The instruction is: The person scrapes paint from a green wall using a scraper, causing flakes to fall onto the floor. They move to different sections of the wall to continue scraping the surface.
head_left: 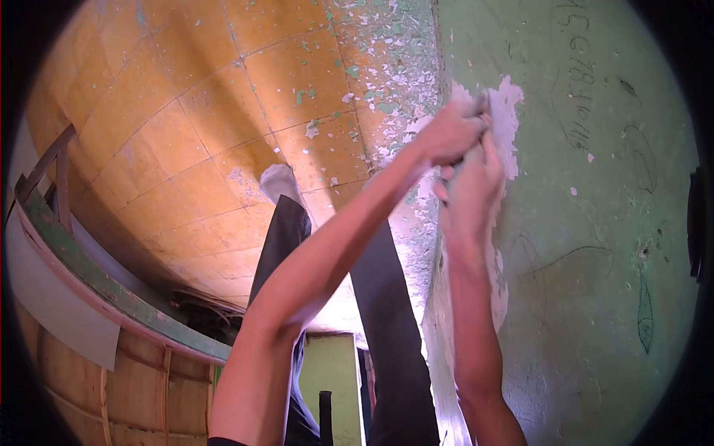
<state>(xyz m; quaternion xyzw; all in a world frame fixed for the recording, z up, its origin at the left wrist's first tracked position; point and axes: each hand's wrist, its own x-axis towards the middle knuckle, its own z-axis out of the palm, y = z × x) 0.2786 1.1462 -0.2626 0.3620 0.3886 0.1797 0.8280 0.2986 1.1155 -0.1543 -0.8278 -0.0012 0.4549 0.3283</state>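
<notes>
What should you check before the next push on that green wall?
1. Both hands together: left hand and right hand are clenched at one spot on the wall. Ok.
2. What the hands grip: hidden by the fingers. Cannot tell.
3. Bare patch: it lies right beside the hands, with the paint gone there. Ok.
4. Clean floor: paint flakes lie scattered along the wall. Not ok.
5. Footing: one foot is on the tiles, the other is hidden. Cannot tell.
</notes>
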